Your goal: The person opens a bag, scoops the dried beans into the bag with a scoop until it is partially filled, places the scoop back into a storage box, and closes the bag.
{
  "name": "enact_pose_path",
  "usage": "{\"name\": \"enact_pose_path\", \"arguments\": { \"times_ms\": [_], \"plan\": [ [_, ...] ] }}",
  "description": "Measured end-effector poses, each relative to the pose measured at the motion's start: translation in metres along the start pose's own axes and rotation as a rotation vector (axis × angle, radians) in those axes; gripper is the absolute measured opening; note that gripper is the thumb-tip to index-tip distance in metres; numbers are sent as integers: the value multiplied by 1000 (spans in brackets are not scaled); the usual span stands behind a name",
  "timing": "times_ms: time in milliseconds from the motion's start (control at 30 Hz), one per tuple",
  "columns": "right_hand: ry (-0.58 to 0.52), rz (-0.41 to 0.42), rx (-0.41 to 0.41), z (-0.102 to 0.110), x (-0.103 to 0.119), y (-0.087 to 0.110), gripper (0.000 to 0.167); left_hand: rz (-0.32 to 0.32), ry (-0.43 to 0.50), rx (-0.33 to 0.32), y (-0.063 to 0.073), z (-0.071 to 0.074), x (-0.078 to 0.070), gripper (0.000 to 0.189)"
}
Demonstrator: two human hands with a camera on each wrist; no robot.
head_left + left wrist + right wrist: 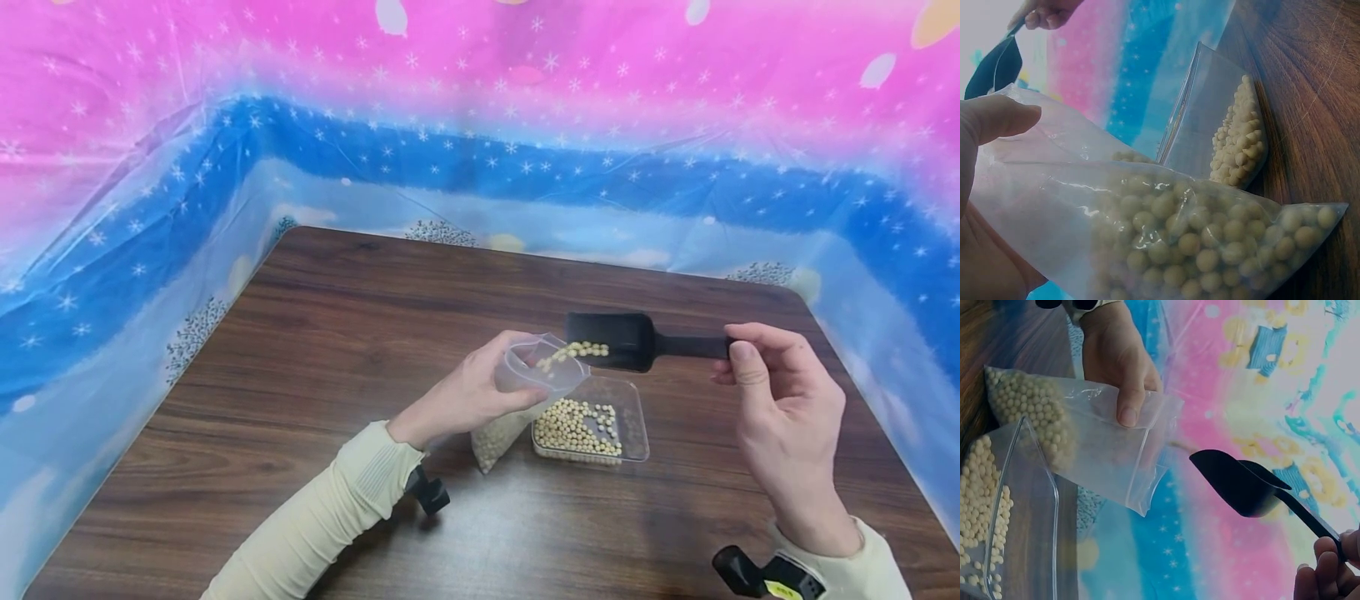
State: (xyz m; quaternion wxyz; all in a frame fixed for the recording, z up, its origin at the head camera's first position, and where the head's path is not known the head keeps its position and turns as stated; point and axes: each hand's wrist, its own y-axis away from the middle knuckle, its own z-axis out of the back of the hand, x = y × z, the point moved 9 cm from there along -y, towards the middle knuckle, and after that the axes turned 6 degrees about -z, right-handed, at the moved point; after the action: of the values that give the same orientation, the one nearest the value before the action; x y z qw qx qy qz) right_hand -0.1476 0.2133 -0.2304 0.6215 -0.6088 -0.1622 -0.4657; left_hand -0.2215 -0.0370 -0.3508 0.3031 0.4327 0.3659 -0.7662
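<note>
My left hand [480,383] grips a clear zip bag [1107,425] by its upper part, mouth held wide. Round pale beans [1179,244] fill the bag's lower end, which rests on the table. With thumb and fingers my right hand [791,400] pinches the handle end of a black scoop [622,340]. The scoop tilts toward the bag's mouth, and beans slide off its lip into the opening. Just right of the bag stands a clear rectangular container [641,429] with beans [573,429] spread over its bottom.
The dark wood table [360,317] extends around the bag and container. A pink and blue patterned cloth [487,158] hangs behind the table and along its sides. Both wrists carry black camera mounts [431,490].
</note>
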Motion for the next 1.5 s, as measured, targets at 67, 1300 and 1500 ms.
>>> {"name": "enact_pose_path", "arguments": {
  "times_ms": [67,1300,1500],
  "plan": [
    [52,32,-4,-2,7,2,18,-1,1,0,0,0,0,58],
    [660,71,305,-42,-44,37,14,20,-26,-4,1,0,0,60],
    [613,-169,277,-30,-71,40,14,26,-17,-9,0,1,0,61]
  ]
}}
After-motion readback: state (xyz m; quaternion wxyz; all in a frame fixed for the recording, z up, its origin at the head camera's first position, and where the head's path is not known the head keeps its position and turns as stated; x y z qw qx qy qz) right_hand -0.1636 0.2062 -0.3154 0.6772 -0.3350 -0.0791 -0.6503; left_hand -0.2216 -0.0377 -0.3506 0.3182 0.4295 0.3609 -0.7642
